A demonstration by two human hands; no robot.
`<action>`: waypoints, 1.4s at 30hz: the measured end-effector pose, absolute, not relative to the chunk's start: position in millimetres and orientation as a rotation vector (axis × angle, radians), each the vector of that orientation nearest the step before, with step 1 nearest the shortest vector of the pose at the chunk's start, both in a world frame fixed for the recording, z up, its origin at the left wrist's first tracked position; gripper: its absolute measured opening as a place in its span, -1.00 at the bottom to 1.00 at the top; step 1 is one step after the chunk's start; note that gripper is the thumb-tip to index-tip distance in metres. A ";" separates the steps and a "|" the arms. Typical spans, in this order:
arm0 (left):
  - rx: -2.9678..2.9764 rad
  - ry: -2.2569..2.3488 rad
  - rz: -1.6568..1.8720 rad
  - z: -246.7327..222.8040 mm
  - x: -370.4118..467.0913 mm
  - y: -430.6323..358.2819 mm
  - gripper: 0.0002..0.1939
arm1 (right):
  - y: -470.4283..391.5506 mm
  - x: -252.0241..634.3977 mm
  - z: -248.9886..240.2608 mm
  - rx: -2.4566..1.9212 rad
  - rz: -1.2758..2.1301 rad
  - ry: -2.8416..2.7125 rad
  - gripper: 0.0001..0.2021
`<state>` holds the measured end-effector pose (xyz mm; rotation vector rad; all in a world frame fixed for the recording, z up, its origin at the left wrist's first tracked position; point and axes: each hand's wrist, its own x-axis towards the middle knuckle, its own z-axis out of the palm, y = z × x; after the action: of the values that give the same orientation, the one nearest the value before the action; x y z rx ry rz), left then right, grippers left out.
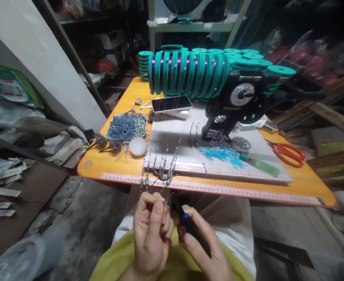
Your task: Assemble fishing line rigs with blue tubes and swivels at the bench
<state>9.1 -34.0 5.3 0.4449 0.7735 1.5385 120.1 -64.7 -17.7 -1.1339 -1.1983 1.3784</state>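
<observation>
My left hand (152, 230) is closed, thumb and fingers pinching a thin line with a small blue piece (166, 202) at the fingertips. My right hand (201, 242) is wrapped round a black hand tool (196, 234) with a blue part near its front. The tool's dark tip points up beside my left fingertips; its exact kind is too blurred to tell. Just beyond my hands, several thin lines with dark oval weights (169, 175) lie across the table's front edge. Both hands are above my lap.
On the orange table (92, 156) stand a rack of teal spools (189, 74) and a black machine with a dial (242, 94). Around them are a tray of blue pieces (125, 127), a phone (172, 104), blue strips (223, 154), a green-handled tool (259, 164) and red-handled pliers (289, 153).
</observation>
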 end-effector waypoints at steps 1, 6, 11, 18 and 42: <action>0.453 0.776 1.527 5.0 8.5 -33.6 -0.74 | -62.5 123.2 -17.4 -1.151 1.298 -1.298 -0.76; 0.452 0.774 1.496 2.9 9.6 -33.9 -0.75 | -58.7 128.0 -24.7 -1.173 1.027 -1.572 -0.72; 0.406 0.737 1.438 0.5 13.6 -40.8 -0.72 | -64.4 116.5 -33.2 -1.021 1.085 -1.391 -0.77; 0.418 0.732 1.475 7.7 19.7 -40.3 -0.72 | -68.4 107.9 -31.5 -0.917 1.451 -1.003 -0.60; 0.796 0.899 1.580 -7.2 9.6 -30.5 -0.90 | 3.5 228.7 20.7 -1.050 0.110 -1.913 -0.35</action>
<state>9.6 -30.5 -7.2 0.7958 0.8992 1.5803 228.7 3.5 20.7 -1.0502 -1.9128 0.1101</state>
